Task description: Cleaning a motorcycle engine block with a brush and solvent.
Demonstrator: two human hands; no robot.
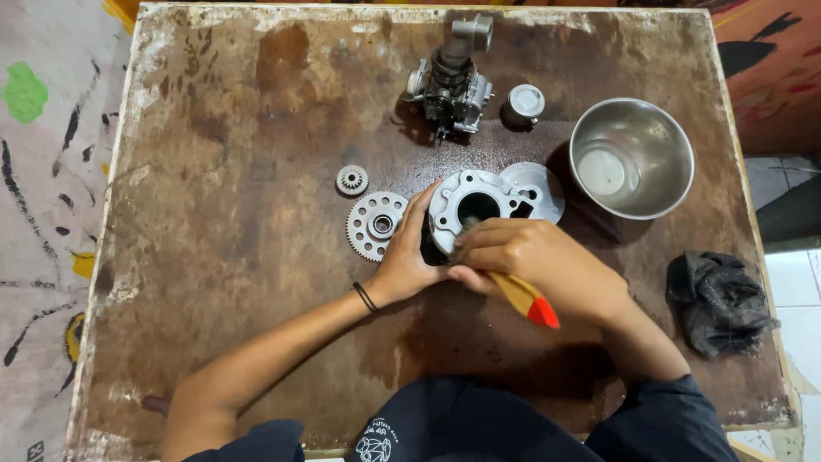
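Steadying the cylinder [475, 208] near the middle of the bench [231, 282], the left hand [409, 257] was wrapped against its near-left side, fingers closed on the dark lower part; the right hand [534, 261] was clenched round a brush [523, 299] with a wooden handle and red tip, its head poked down at the rim of the bore, though the bristles themselves were hidden behind the knuckles; the two hands sat close together, almost touching. The chief risk, as I judged it, lay in the grip: the cylinder stood on the bench held from one side only, so a hard push from the brush could tip or skid it toward the round plate [539, 188] just behind; a slip there might knock that plate into the steel bowl [631, 156] to the right. The large gear [375, 225] lay just beside the left hand's fingers, with the small gear [351, 180] a little beyond; a careless sweep of the wrist could shove either away. The carburettor [451, 81] and the small cap [523, 104] stood well apart at the far side, and the dark rag [717, 299] lay off to the right, all likely out of harm's way.
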